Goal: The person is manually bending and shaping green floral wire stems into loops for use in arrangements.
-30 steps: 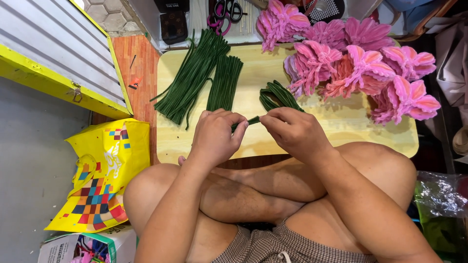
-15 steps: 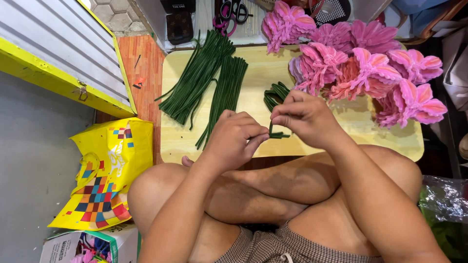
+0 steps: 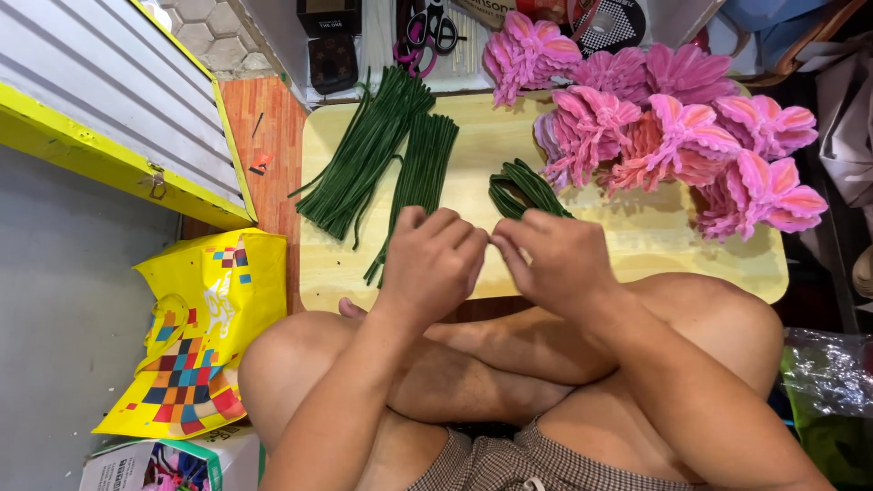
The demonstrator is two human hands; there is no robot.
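The left hand (image 3: 435, 264) and right hand (image 3: 555, 259) met fingertip to fingertip above the worktop (image 3: 637, 245), fingers pinched narrow beside the bent green stems (image 3: 523, 189); any held item was not visible.

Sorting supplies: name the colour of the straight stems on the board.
Dark green stems, clearest in the head view.
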